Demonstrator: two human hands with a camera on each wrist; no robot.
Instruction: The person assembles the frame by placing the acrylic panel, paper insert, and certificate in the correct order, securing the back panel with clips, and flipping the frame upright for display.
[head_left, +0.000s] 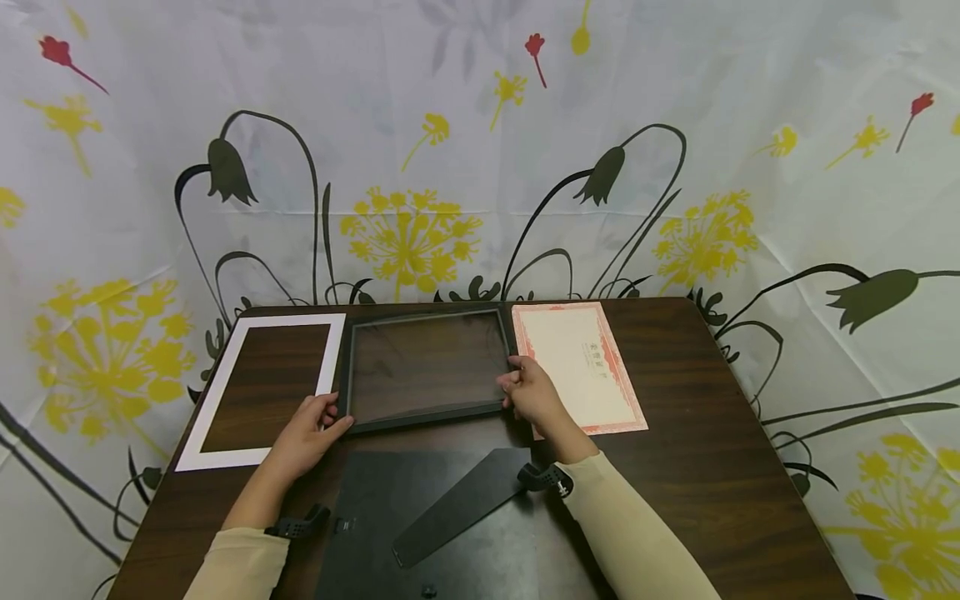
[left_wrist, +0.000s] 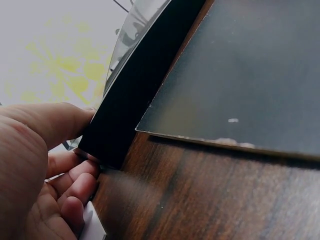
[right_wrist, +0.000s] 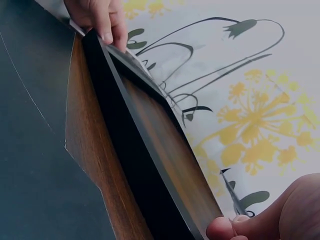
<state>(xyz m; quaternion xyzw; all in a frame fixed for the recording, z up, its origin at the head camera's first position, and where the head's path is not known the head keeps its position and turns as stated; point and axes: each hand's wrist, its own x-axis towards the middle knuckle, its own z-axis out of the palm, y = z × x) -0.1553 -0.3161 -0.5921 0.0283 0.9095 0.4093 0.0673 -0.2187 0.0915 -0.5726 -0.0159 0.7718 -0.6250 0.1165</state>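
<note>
A black picture frame (head_left: 427, 417) with a clear pane (head_left: 431, 362) lies across the far middle of the table, faint reflections showing in the pane. At its near left corner, my left hand (head_left: 302, 437) pinches the rim, thumb on top and fingers below in the left wrist view. My right hand (head_left: 538, 398) grips the frame's right side near the close corner; its thumb and fingertips (right_wrist: 222, 229) show at the rim in the right wrist view. Closer to me is a black backing board (head_left: 367, 487), a stand leg (head_left: 461, 508) slanting across it.
Left of the frame lies a white mat (head_left: 225, 457) with a rectangular opening. To the right is a cream certificate (head_left: 573, 358) with a red border, partly behind my right hand. A flower-printed curtain (head_left: 480, 150) hangs behind the brown wooden table (head_left: 697, 467).
</note>
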